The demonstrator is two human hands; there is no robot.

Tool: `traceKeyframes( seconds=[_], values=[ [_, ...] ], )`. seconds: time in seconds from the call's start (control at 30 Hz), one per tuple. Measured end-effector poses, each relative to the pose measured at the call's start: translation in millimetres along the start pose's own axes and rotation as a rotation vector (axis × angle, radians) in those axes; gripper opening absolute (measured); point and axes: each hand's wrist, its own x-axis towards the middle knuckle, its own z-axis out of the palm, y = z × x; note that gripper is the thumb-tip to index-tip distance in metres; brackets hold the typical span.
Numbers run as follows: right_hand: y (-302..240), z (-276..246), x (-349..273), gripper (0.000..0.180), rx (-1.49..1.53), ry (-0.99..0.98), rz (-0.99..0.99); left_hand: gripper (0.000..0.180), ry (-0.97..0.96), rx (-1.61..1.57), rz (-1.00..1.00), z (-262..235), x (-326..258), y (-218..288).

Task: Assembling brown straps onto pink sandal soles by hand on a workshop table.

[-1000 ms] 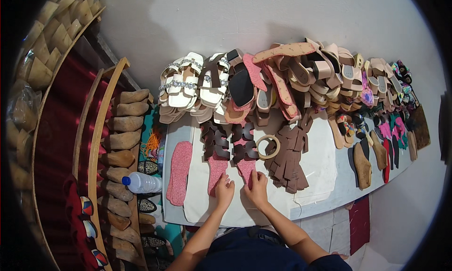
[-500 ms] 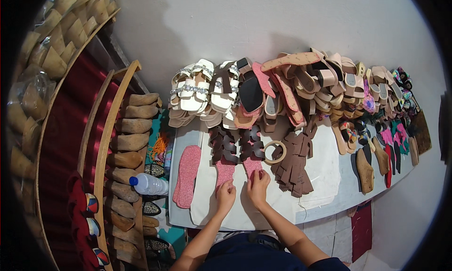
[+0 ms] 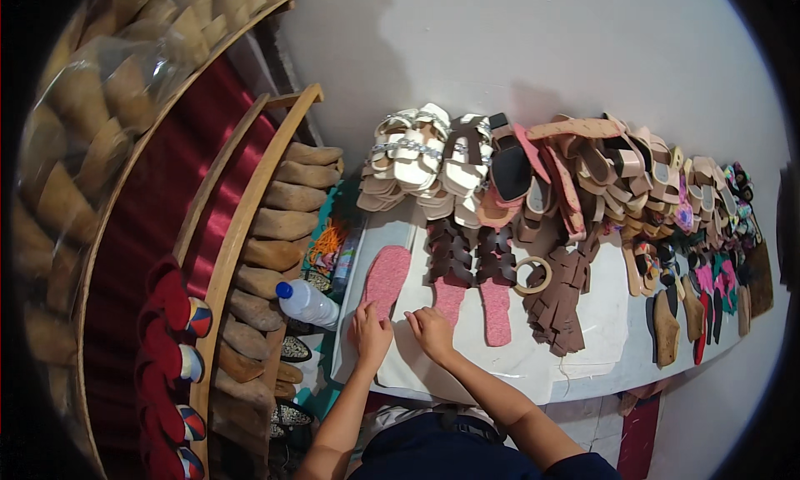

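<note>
At the table's left end lies a pink speckled insole. My left hand is at its near end, fingers closed over the edge. My right hand is just to the right, over the white sheet, its fingers curled together with nothing visible in them. It partly covers the near end of a pink insole with dark brown cut straps across its far part. A matching pink insole with brown straps lies beside it, untouched.
Right of the strapped insoles are a tape roll and a pile of brown strips. White sandals and other stacked footwear line the wall side. At left stand a water bottle and a rack of wooden shoe lasts.
Both hands have left the near ends of the strapped insoles and moved left. My left hand has reached the loose pink insole. The whole view has shifted rightward.
</note>
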Motion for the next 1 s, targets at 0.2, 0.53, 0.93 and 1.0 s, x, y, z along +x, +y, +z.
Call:
traceKeyframes(
  seconds=[0.2, 0.53, 0.93, 1.0],
  values=[
    [-21.3, 27.0, -2.0, 0.022, -0.022, -0.125, 0.034, 0.067, -0.096, 0.269, -0.042, 1.6, 3.0, -36.8],
    [-18.5, 42.9, -2.8, 0.021, 0.069, -0.199, 0.051, 0.073, -0.299, 0.294, -0.089, 1.1, 10.7, -36.5],
    [-14.7, 39.9, 2.8, 0.020, 0.178, -0.256, 0.142, 0.077, -0.369, 0.090, -0.177, -10.9, 31.1, -49.2],
    [-15.2, 40.2, 3.4, 0.020, 0.180, -0.265, 0.147, 0.075, -0.385, 0.065, -0.202, -14.1, 36.6, -52.1]
  ],
)
